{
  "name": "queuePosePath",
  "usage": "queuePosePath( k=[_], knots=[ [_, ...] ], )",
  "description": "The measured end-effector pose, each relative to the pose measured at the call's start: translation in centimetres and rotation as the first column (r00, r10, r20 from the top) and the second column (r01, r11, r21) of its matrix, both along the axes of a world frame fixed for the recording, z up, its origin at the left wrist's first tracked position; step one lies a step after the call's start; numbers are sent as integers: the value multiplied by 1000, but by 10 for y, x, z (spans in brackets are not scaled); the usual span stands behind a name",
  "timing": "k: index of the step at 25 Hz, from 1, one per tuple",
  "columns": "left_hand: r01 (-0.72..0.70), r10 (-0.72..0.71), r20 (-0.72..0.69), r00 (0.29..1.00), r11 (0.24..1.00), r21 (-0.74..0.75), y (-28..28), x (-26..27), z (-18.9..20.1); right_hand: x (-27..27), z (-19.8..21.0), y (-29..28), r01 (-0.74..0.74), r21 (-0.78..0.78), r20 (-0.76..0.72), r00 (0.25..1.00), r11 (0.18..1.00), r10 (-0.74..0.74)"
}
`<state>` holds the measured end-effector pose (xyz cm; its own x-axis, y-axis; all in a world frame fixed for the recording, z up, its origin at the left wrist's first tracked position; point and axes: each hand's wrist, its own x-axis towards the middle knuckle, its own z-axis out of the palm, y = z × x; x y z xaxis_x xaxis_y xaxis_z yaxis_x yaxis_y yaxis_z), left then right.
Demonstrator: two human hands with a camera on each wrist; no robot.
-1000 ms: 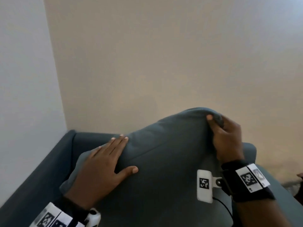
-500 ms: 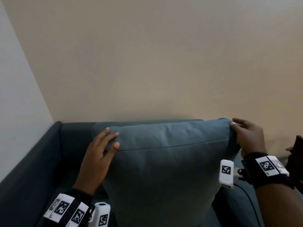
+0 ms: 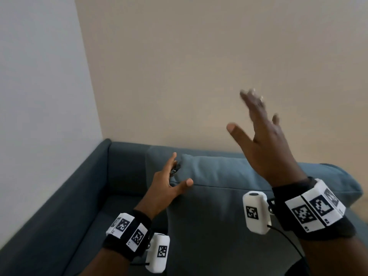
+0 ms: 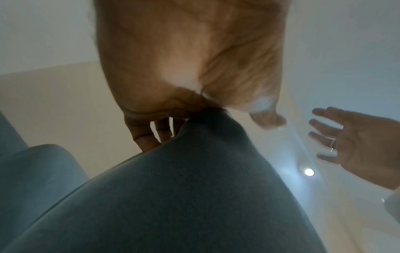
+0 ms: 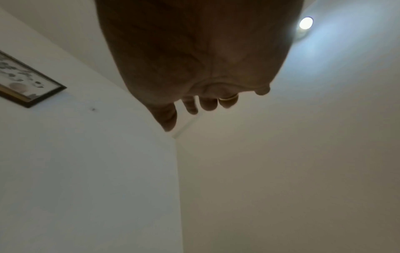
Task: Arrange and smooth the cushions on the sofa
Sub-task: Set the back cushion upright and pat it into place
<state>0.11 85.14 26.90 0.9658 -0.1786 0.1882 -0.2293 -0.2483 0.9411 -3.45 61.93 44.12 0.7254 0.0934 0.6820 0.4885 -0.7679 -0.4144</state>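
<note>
Your left hand (image 3: 165, 188) sits at the lower centre of the head view, at the upper left corner of the blue-grey cushion (image 3: 219, 206). Its thumb lies across the front face and its fingers reach behind the corner, so the hand grasps that corner between thumb and fingers. The left wrist view shows the same: the cushion (image 4: 173, 188) fills the lower half of the frame, its corner rising into the crook of your left hand (image 4: 184, 68), with the fingertips (image 4: 147, 137) showing past the fabric edge on the far side. The cushion stands upright against the backrest of the dark blue sofa (image 3: 79, 196), which runs from the lower left of the head view up into the room corner and along the beige wall (image 3: 199, 66). Your right hand (image 3: 264, 144) is raised in the right half of the head view, above the cushion's top edge and clear of it, fingers spread and straight, holding nothing; the fingertips are blurred. In the right wrist view your right hand (image 5: 194, 59) hangs from the top of the frame, a ring (image 5: 228, 98) on one finger. A framed picture (image 5: 23, 82) hangs at the left edge, and a ceiling light (image 5: 306, 23) glows at the upper right.
</note>
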Motion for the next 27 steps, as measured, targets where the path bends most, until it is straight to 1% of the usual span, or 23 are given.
queuePosePath(
  k=[2,3,4,5,6,7,8,9,10,11,12,14,15,16,17,18,19,20,22,23,25,26,27],
  knots=[
    [1,-7,-41,999,991,-136,6,4,-8,-4,-3,31,12,16,136,991,1000,-14],
    [-12,2,-46,999,978,-208,7,7,-12,-3,-22,46,46,-94,126,991,995,-34],
    [-18,8,-43,999,967,-254,7,7,-15,-4,-49,65,51,-307,-15,998,950,-59],
    [-16,9,-25,1000,962,-273,5,8,-17,1,-83,78,10,-561,-183,974,828,-136],
    [-12,9,-13,1000,961,-277,1,7,-17,5,-107,81,-77,-700,-299,934,710,-194],
    [-7,3,-14,1000,960,-281,-2,5,-19,4,-111,80,-110,-682,-345,920,723,-186],
    [7,-12,-15,1000,957,-291,-4,6,-19,3,-95,77,-34,-583,-307,934,812,-182],
    [7,-8,-2,1000,954,-301,-6,8,-18,5,-75,71,74,-379,-179,972,922,-152],
    [8,-4,16,1000,955,-296,-8,8,-18,0,-63,64,149,-226,-115,977,963,-178],
    [20,-6,51,999,959,-281,-11,10,-17,-8,-58,60,215,-165,-105,966,963,-234],
    [39,-18,83,996,966,-256,-13,11,-15,-13,-59,60,197,-288,-120,963,937,-240],
    [61,-41,128,991,985,-162,-18,11,-10,-12,-101,51,-8,-648,-289,928,761,-237],
    [64,-49,151,987,993,-96,-20,11,-7,-14,-108,41,-62,-683,-354,900,728,-255],
    [56,-50,187,981,998,-30,-20,12,-3,-9,-100,27,7,-628,-315,912,778,-262],
    [33,-41,217,975,999,36,-23,14,2,-5,-83,16,129,-468,-214,943,874,-254],
    [-6,-25,229,973,991,134,-26,14,8,-4,-76,1,226,-348,-157,943,910,-295],
    [-76,2,257,966,958,278,-31,15,15,-8,-70,-4,272,-328,-185,921,905,-344],
    [-163,24,308,951,886,435,-37,12,21,-8,-78,-9,245,-444,-195,912,862,-360],
    [-304,17,400,916,681,666,-56,4,30,-3,-108,-23,46,-632,-345,877,774,-334],
    [-330,-5,415,910,598,730,-67,0,34,-2,-102,-32,46,-568,-380,871,822,-311],
    [-358,0,419,908,522,774,-84,-5,40,5,-76,-59,256,-280,-236,916,925,-325],
    [-351,14,400,916,506,788,-92,-6,44,5,-72,-74,320,-225,-215,905,920,-368],
    [-333,20,371,928,488,807,-100,-7,48,-1,-70,-80,301,-302,-258,887,904,-382]
  ],
)
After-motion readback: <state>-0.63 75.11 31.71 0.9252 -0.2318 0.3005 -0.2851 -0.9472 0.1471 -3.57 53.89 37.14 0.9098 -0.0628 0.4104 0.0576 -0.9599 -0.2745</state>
